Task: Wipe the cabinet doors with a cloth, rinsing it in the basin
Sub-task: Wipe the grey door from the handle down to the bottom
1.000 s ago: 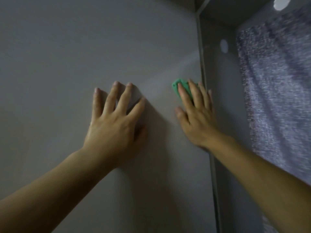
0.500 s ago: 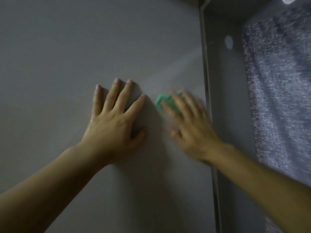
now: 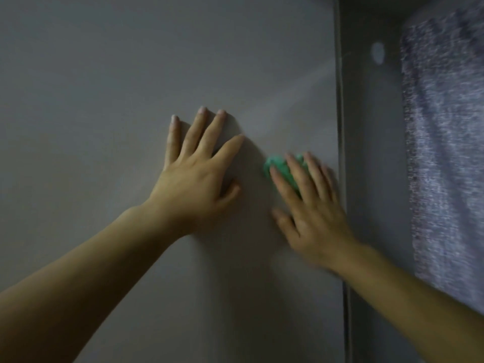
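One green cloth (image 3: 279, 167) flat against grey cabinet door (image 3: 117, 74), near door's right edge, pressed under straight fingers of right hand (image 3: 311, 210). Left hand (image 3: 193, 179) just beside, palm flat on door, fingers spread. Speckled grey fabric (image 3: 445, 153) far right.

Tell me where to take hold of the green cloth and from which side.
Pinch the bunched edge of the green cloth that shows beyond the right hand, coming from above. The rest is pressed flat to the cabinet door under that hand, so only this edge looks free.
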### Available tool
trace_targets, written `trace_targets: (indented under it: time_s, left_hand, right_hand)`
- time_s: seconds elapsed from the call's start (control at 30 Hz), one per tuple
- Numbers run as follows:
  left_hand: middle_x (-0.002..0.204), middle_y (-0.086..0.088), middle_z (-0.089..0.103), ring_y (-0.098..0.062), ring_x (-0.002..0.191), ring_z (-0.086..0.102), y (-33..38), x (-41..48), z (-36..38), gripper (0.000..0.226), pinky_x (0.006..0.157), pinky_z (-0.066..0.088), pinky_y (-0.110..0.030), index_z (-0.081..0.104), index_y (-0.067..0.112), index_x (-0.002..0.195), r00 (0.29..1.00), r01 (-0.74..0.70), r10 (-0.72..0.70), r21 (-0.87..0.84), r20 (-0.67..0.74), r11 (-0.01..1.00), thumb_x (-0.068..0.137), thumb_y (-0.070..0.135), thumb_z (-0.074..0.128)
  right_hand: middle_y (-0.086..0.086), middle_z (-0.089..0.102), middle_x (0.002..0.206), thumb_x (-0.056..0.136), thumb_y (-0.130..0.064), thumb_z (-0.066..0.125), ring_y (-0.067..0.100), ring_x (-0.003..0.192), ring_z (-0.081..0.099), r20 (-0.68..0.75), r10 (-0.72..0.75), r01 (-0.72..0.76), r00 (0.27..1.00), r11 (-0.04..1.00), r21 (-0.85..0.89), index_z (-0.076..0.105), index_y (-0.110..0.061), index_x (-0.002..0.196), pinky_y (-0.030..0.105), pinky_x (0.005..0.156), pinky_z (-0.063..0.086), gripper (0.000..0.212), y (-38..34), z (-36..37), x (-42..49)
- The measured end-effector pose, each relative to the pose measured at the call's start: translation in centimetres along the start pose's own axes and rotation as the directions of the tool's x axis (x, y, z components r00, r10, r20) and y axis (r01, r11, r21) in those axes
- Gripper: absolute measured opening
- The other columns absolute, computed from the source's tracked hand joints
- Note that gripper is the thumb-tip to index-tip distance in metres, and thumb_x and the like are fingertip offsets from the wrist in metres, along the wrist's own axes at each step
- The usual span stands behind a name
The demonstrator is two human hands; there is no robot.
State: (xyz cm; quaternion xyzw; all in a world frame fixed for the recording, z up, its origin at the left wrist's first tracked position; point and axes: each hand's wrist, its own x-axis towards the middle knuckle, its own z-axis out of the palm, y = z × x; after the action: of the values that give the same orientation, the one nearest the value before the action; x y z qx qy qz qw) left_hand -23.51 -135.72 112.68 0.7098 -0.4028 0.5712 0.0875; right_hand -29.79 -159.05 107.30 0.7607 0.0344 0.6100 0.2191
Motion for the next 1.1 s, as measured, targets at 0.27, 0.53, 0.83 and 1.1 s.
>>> trace_targets:
  time_s: [0.27, 0.53, 0.83, 1.1]
  left_hand:
    - [0.165, -0.023, 0.024, -0.041, 0.155, 0.011, -1.0, -4.4, -0.9, 0.074, 0.126, 0.004, -0.057, 0.036, 0.005, 0.153, 0.993, 0.063, -0.067, -0.044, -0.099, 0.997, 0.09, 0.043, 0.043]
    - [0.17, -0.008, 0.014, -0.039, 0.157, 0.003, -3.7, -8.8, -0.4, 0.067, 0.113, -0.003, -0.078, 0.026, 0.031, 0.16, 0.986, 0.167, -0.165, 0.125, -0.025, 0.978, 0.097, 0.052, 0.036]
    - [0.171, 0.0, 0.013, -0.025, 0.158, 0.001, -4.1, -9.2, -0.9, 0.075, 0.12, 0.0, -0.071, 0.017, 0.015, 0.163, 0.979, 0.196, -0.194, 0.037, -0.06, 0.98, 0.098, 0.047, 0.035]
    - [0.17, -0.009, 0.013, -0.026, 0.158, 0.008, -5.2, -10.0, -2.4, 0.071, 0.125, 0.001, -0.061, 0.016, 0.014, 0.162, 0.984, 0.143, -0.155, -0.131, -0.09, 0.981, 0.098, 0.034, 0.039]
  right_hand:
    - [0.01, 0.015, 0.169, 0.095, -0.044, 0.039, 0.041, 0.155, 0.008, -0.065, 0.057, -0.052, 0.996, 0.997, 0.065, 0.022, -0.023, 0.161, 0.063, 0.123, 0.009, 0.071, -5.5, 0.5, 3.3]
    - [0.011, 0.022, 0.167, 0.096, -0.054, 0.028, 0.042, 0.152, 0.018, -0.078, 0.032, -0.031, 0.996, 0.999, 0.016, 0.023, -0.025, 0.16, 0.056, 0.123, 0.007, 0.071, -2.9, -0.5, 10.3]
    - [0.009, 0.023, 0.167, 0.097, -0.055, 0.038, 0.039, 0.153, 0.019, 0.001, -0.327, 0.327, 0.945, 0.945, -0.011, 0.028, -0.025, 0.159, 0.059, 0.123, 0.016, 0.07, -9.0, 0.0, 3.3]
    - [0.012, 0.02, 0.167, 0.098, -0.055, 0.027, 0.043, 0.153, 0.016, -0.106, 0.07, -0.07, 0.992, 0.998, 0.008, 0.023, -0.023, 0.161, 0.06, 0.123, 0.01, 0.071, -9.9, -0.6, 14.2]
